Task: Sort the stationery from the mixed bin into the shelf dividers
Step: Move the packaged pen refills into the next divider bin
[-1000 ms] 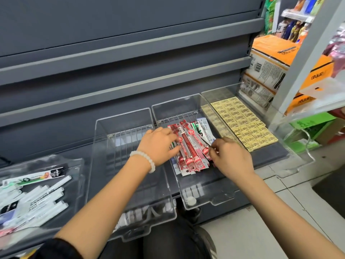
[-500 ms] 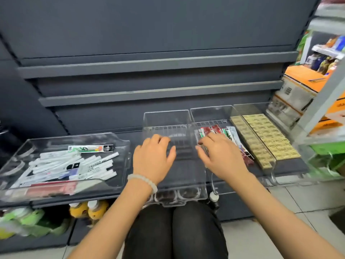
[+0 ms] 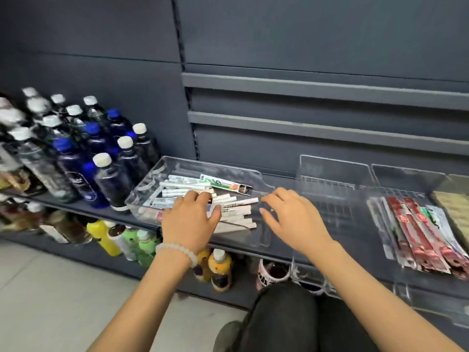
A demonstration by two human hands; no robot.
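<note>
Left hand is hovering palm-down over the clear mixed bin, fingers loosely spread above the white markers, grasping nothing; actual contact with the markers can't be told. Right hand is reaching over the bin's right edge, fingers relaxed and released, holding nothing. Bin is sitting at the left end of the dark shelf, beside the bottles. One clear divider tray is lying just right of the bin. Red packaged pens are lying in the next tray toward the shelf's right end.
</note>
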